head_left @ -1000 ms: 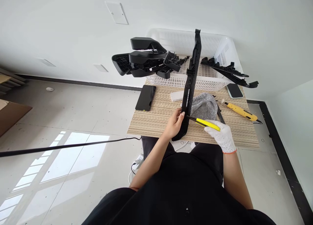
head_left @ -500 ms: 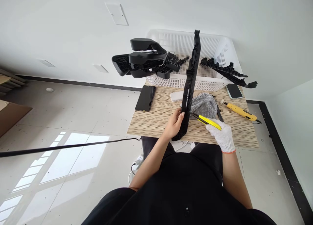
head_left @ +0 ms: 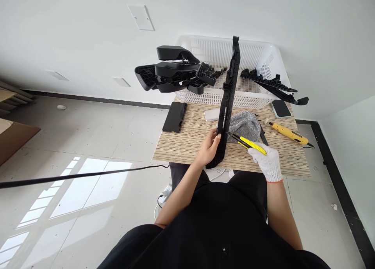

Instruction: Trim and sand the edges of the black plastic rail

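My left hand (head_left: pixel 208 148), bare, is closed around the lower part of a long black plastic trim piece (head_left: pixel 230 87). The piece slants up over the table and past the basket's front rim, its ribbed inner side in view. In my right hand (head_left: pixel 266 159), which wears a white knitted glove with an orange cuff, is a yellow-and-black utility knife (head_left: pixel 252 145). Its thin tip points left, just beside the trim piece's right edge near my left thumb; whether it touches, I cannot tell. A crumpled grey cloth (head_left: pixel 244 124) lies behind the knife.
A white plastic basket (head_left: pixel 205 96) stands at the back, with several black plastic parts (head_left: pixel 175 70) overhanging its left and more parts (head_left: pixel 272 85) its right. On the wooden table (head_left: pixel 181 150) lie a black phone (head_left: pixel 175 117), another phone (head_left: pixel 281 109) and a yellow corded rotary tool (head_left: pixel 288 133).
My right hand has drawn the knife slightly to the right, its tip moving back from the trim piece. My left hand and the trim piece have stayed in place.
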`<action>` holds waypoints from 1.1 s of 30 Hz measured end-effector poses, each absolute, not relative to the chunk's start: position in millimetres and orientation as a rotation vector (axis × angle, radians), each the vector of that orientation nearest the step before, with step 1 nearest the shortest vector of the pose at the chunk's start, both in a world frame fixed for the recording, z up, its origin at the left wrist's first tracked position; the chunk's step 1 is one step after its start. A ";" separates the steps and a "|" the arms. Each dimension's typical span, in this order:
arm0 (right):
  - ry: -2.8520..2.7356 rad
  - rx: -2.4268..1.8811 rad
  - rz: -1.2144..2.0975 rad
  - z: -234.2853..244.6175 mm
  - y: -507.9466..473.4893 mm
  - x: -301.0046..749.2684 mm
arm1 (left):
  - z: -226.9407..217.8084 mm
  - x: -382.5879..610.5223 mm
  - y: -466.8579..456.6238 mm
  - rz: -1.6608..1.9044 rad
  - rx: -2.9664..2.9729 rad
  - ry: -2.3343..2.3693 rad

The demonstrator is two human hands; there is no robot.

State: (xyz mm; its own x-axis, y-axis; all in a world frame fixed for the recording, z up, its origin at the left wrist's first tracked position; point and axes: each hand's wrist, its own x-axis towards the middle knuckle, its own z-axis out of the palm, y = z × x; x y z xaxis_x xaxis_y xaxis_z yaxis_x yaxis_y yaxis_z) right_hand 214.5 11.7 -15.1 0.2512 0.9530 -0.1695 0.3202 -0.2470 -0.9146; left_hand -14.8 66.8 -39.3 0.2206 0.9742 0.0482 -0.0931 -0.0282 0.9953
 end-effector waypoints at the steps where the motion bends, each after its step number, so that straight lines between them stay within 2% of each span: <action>1: -1.143 -1.735 0.974 -17.1 12.0 214.7 | -39.3 -14.3 66.3 1.093 1.244 0.932; 20: -0.985 -1.706 0.948 -18.9 12.8 212.8 | -21.3 -13.8 66.8 1.008 1.285 0.798; 33: -0.973 -1.668 0.982 -20.1 12.2 214.6 | -4.1 0.1 68.7 0.976 1.291 1.167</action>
